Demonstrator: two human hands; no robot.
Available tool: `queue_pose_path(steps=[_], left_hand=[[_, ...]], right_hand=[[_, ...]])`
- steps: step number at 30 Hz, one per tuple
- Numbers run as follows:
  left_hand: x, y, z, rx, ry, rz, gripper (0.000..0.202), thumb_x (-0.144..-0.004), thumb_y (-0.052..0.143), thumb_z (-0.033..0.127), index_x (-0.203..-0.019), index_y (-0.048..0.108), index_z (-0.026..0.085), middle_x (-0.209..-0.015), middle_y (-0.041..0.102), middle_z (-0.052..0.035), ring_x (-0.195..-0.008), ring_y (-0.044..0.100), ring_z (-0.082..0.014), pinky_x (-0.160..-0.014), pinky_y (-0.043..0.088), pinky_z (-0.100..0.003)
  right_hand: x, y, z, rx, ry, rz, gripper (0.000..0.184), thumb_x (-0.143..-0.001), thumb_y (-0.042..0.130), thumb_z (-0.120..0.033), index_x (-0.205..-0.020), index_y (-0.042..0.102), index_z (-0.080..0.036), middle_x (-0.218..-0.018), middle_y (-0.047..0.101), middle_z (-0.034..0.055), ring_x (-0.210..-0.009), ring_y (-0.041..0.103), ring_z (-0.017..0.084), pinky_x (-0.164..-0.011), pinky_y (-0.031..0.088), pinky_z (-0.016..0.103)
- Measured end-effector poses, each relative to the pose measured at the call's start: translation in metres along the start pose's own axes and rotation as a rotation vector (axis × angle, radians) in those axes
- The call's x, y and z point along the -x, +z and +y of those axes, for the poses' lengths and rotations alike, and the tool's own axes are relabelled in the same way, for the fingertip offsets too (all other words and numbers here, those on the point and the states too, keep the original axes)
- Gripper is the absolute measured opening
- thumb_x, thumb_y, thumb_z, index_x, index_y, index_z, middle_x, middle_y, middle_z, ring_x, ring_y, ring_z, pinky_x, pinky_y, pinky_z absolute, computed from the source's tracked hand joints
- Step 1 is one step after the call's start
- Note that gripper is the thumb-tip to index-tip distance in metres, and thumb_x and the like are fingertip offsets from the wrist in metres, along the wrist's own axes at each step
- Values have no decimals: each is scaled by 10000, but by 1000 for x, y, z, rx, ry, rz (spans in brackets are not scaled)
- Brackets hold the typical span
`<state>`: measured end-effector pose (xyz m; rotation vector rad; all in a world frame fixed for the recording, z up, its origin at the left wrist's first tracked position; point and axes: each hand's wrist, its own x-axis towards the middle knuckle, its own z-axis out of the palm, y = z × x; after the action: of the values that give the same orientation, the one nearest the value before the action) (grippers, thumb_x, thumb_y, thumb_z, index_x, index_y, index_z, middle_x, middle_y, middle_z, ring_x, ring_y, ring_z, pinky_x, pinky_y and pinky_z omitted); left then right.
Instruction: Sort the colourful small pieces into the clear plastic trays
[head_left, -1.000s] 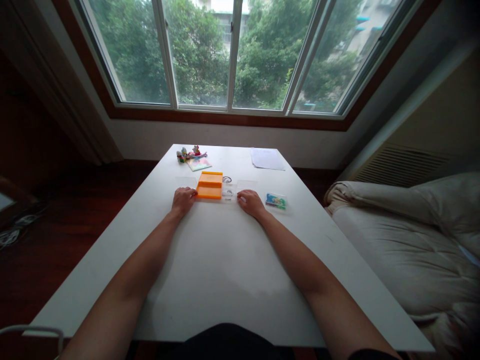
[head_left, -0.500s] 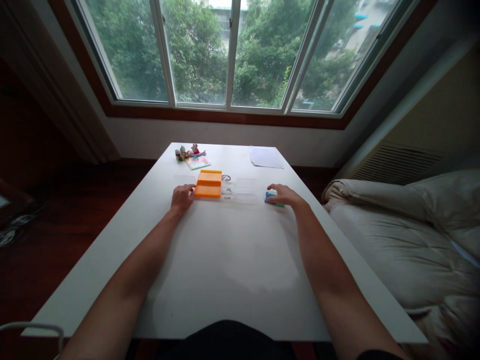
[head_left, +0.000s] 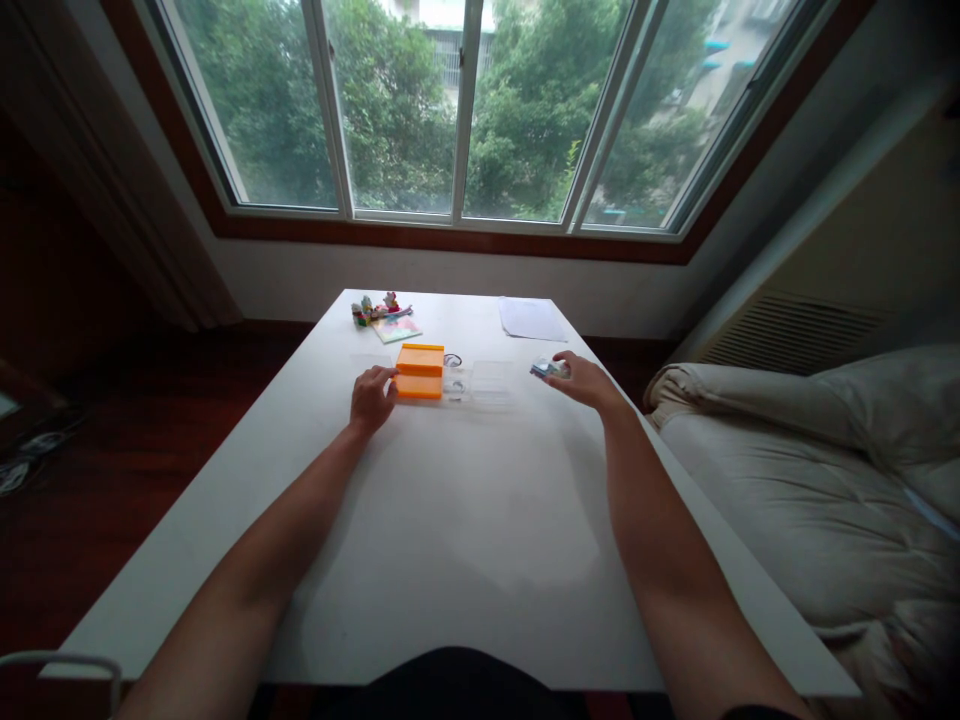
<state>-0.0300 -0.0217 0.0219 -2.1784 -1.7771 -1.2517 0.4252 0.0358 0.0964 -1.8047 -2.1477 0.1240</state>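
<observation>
An orange box (head_left: 420,371) lies near the middle of the white table (head_left: 450,520). My left hand (head_left: 373,396) rests against its left side, fingers curled on the box's edge. Clear plastic pieces (head_left: 480,382) lie just right of the box, with a small dark ring (head_left: 452,359) behind them. My right hand (head_left: 581,381) is lifted a little off the table, to the right, fingers closed on a small blue-green packet (head_left: 548,369).
Small colourful toy figures (head_left: 373,307) and a pastel card (head_left: 397,328) sit at the table's far left. A sheet of paper (head_left: 532,319) lies at the far right. A pale sofa (head_left: 825,470) stands close along the table's right side. A window fills the far wall.
My right hand left the clear pieces, went right to the blue-green packet, closed on it and lifted it up and back. My left hand stayed by the orange box.
</observation>
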Motion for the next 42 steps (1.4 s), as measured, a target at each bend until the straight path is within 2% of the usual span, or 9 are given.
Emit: queue_pose_path(steps=[4, 9, 12, 16, 24, 29, 35, 38, 42], left_hand=[[8, 13, 37, 332, 31, -100, 299, -925, 552, 287, -1200, 640, 212, -1097, 650, -79, -941, 628, -210, -893, 508, -387], [23, 30, 78, 840, 24, -369, 627, -876, 697, 400, -1436, 451, 258, -1332, 563, -138, -1055, 640, -219, -883, 528, -363], [24, 33, 80, 1003, -73, -402, 710, -872, 708, 426, -1477, 368, 275, -1346, 546, -149, -1044, 654, -220, -883, 531, -369], [21, 35, 67, 1035, -181, -334, 724, -839, 740, 448, -1442, 403, 230, -1160, 623, -100, -931, 660, -187, -835, 529, -329], [21, 45, 54, 869, -287, -338, 733, -728, 828, 475, -1331, 560, 154, -1014, 672, -65, -868, 640, -181, -801, 526, -313], [22, 49, 56, 973, -352, -344, 739, -728, 833, 477, -1329, 560, 145, -969, 687, -65, -837, 663, -182, -797, 549, -334], [24, 45, 67, 1149, -301, -381, 700, -752, 829, 400, -1341, 535, 159, -1129, 680, -97, -1002, 659, -214, -909, 533, -368], [24, 41, 69, 1232, -314, -416, 789, -749, 835, 353, -1421, 460, 181, -1138, 670, -92, -994, 659, -213, -897, 536, -366], [23, 37, 66, 1331, -305, -472, 918, -739, 835, 300, -1513, 344, 248, -1164, 652, -85, -986, 663, -215, -892, 539, -379]], right_hand=[[11, -13, -42, -197, -196, -91, 555, -832, 673, -563, -1274, 595, -236, -1120, 708, 90, -918, 681, 210, -776, 504, 282], [24, 14, -104, -393, -444, -193, 479, -820, 712, -509, -1207, 607, -247, -1146, 704, 64, -986, 672, 205, -823, 524, 297], [31, 42, -133, -455, -499, -143, 465, -854, 683, -479, -1242, 582, -243, -1143, 697, 64, -963, 670, 198, -814, 525, 302], [42, 72, -155, -458, -575, -28, 406, -904, 639, -434, -1250, 578, -230, -1171, 680, 76, -992, 652, 202, -862, 506, 317], [54, 92, -160, -376, -630, -24, 329, -1022, 469, -394, -1277, 551, -204, -1107, 689, 89, -960, 652, 190, -843, 469, 286], [60, 93, -167, -244, -596, 53, 291, -1046, 395, -361, -1226, 564, -207, -1042, 697, 78, -917, 643, 182, -784, 429, 254], [59, 81, -167, -167, -479, 66, 308, -1039, 373, -356, -1179, 588, -187, -919, 713, 73, -779, 642, 174, -714, 405, 240], [55, 76, -163, -248, -471, 68, 310, -1025, 397, -382, -1163, 615, -210, -956, 724, 64, -824, 663, 177, -742, 437, 244], [47, 80, -158, -599, -290, 90, 384, -1010, 399, -527, -1093, 622, -225, -910, 725, 34, -793, 692, 161, -706, 499, 244]])
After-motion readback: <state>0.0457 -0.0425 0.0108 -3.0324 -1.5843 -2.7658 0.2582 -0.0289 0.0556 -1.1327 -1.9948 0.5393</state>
